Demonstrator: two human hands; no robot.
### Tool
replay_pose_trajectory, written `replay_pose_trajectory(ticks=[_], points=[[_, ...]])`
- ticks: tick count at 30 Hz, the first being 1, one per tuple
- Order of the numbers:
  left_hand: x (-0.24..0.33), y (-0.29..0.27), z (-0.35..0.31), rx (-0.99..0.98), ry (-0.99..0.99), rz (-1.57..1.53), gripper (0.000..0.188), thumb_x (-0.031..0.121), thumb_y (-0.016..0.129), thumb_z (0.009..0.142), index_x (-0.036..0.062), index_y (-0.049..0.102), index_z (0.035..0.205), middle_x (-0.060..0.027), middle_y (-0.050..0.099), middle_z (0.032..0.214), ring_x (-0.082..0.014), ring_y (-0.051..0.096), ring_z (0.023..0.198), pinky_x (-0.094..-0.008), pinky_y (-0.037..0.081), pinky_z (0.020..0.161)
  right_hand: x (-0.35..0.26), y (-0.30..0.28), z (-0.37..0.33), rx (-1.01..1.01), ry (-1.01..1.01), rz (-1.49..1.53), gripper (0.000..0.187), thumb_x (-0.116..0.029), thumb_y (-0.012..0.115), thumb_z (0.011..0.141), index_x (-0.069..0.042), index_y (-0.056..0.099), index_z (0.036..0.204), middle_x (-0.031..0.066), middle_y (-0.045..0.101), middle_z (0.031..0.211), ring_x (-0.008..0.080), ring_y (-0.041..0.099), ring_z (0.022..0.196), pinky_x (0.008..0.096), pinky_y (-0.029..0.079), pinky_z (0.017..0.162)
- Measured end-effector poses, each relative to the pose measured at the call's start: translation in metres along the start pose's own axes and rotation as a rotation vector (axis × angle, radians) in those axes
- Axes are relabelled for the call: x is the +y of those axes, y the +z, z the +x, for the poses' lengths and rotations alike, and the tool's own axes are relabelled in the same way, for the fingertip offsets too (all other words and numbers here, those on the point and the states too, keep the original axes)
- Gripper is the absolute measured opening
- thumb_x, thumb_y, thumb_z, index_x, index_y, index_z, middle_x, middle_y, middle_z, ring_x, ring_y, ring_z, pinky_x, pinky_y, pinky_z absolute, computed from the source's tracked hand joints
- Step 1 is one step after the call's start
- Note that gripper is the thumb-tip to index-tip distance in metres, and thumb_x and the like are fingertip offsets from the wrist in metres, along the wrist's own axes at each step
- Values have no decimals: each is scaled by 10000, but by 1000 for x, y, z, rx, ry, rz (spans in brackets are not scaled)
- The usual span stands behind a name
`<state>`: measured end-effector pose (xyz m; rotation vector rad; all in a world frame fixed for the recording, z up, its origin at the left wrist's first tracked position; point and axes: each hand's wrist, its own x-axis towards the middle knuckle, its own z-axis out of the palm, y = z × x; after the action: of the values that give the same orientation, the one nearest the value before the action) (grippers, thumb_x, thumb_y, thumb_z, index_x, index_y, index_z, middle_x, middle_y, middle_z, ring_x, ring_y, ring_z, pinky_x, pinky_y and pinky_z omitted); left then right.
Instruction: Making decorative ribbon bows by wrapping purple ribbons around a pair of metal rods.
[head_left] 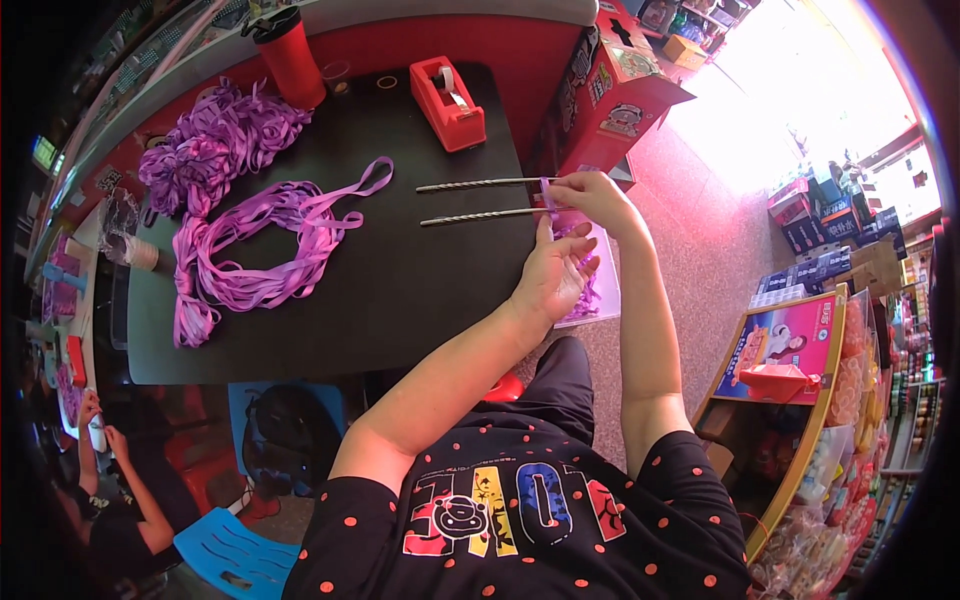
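A black rectangular table (400, 300) carries two heaps of glossy purple ribbon: a looped tangle (250, 250) and a bunched pile (215, 140). Two twisted metal rods (480, 200) lie parallel, their ends at the table's right edge (open floor beyond). The right hand (590, 195) pinches a purple ribbon strip (547, 195) there; the left hand (555, 275) sits loosely open just below.
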<state>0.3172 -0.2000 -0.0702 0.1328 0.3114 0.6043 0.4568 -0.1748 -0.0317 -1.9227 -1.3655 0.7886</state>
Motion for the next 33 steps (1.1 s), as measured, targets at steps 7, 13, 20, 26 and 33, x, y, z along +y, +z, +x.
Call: replay_pose_trajectory(ticks=[7, 13, 20, 26, 33], points=[[-1, 2, -3, -31, -26, -3, 665, -22, 532, 809, 263, 277, 1353, -46, 538, 1076, -195, 540, 999, -388, 428, 885, 62, 13, -1, -112, 208, 855, 274, -226, 521, 938, -11, 597, 1090, 77, 638, 981, 148, 607, 851, 264, 502, 737], [2, 0, -5, -9, -17, -26, 721, -22, 539, 801, 256, 230, 1389, -39, 541, 1053, -191, 542, 997, -385, 435, 894, 21, 54, -25, -51, 58, 1032, 328, -164, 489, 932, -19, 535, 1223, 9, 594, 1020, 91, 557, 861, 203, 473, 738], [1, 8, -7, 74, -35, -54, 795, -32, 542, 790, 276, 185, 1431, -38, 547, 1038, -192, 545, 994, -385, 441, 895, 87, 69, 6, -435, -186, 1412, 361, -234, 435, 965, -13, 502, 1242, 17, 570, 1075, 70, 506, 974, 186, 442, 830], [1, 7, -5, 98, -48, -63, 818, -40, 535, 786, 274, 161, 1443, -43, 559, 1034, -201, 545, 1010, -385, 436, 898, 92, 68, 19, -443, 102, 1506, 216, -168, 542, 920, -36, 571, 1089, 9, 602, 887, 82, 568, 787, 218, 495, 668], [0, 6, -6, 37, -33, -18, 796, -30, 533, 786, 272, 184, 1434, -42, 561, 1036, -199, 544, 999, -390, 423, 907, 79, 36, 19, -408, 203, 1285, 175, -134, 606, 872, -30, 592, 1011, 61, 633, 874, 164, 616, 752, 286, 528, 655]])
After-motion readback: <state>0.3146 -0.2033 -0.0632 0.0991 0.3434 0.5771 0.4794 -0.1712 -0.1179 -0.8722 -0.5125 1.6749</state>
